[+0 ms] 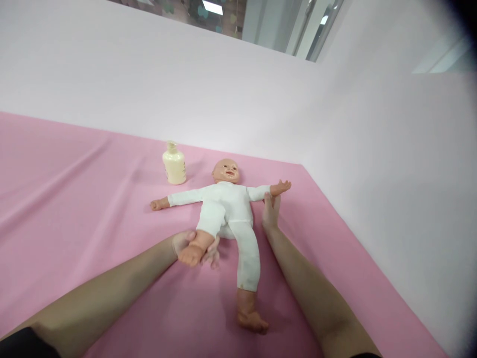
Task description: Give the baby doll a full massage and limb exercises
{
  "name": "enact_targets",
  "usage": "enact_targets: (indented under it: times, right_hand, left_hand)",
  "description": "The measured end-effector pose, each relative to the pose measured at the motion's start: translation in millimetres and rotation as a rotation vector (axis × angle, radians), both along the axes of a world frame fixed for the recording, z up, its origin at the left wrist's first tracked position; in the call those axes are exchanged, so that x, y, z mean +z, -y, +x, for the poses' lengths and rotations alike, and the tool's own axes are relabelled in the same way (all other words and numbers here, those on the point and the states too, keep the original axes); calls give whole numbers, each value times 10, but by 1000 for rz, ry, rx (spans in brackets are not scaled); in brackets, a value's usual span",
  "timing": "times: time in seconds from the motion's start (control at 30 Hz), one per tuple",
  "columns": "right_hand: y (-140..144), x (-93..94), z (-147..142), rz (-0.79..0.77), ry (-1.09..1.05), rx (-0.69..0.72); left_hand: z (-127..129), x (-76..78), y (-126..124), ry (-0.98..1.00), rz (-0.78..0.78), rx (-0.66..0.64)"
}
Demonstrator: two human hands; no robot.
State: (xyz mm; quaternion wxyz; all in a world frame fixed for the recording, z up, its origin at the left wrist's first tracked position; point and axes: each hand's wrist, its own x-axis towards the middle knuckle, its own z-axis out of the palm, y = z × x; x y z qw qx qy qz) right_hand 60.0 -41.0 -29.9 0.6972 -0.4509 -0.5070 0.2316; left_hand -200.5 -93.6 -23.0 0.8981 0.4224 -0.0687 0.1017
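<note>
In the head view, one plastic baby doll in a white cloth suit (227,209) lay face-up on the pink sheet (74,199), head away, long axis running near to far. The left hand (194,246) clasped its bent foot; the right hand (270,214) gripped its wrist. One cream pump bottle (174,164) stood beside its head, clear of both arms.

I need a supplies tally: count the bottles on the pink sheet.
1. The bottle stands upright on the sheet, left of the doll's head, apart from both hands. No other shows; nothing seems to hide one.
</note>
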Motion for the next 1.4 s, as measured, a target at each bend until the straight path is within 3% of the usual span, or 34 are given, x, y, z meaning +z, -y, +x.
enact_targets:
  times: [0.13,0.23,0.33,0.6,1.4]
  right_hand:
    - [122,59,-143,130,427,6]
    - [171,69,-190,256,716,28]
    - [178,84,-188,312,839,47]
    - [175,65,-187,276,1008,64]
    - [164,33,-164,246,988,87]
  left_hand:
    - [17,-17,-24,29,-315,378]
    - [39,34,-30,-30,-354,463]
    - [65,64,-14,-65,-324,479]
    - [100,33,-15,-168,-308,532]
    - [85,-50,-30,-155,-163,429]
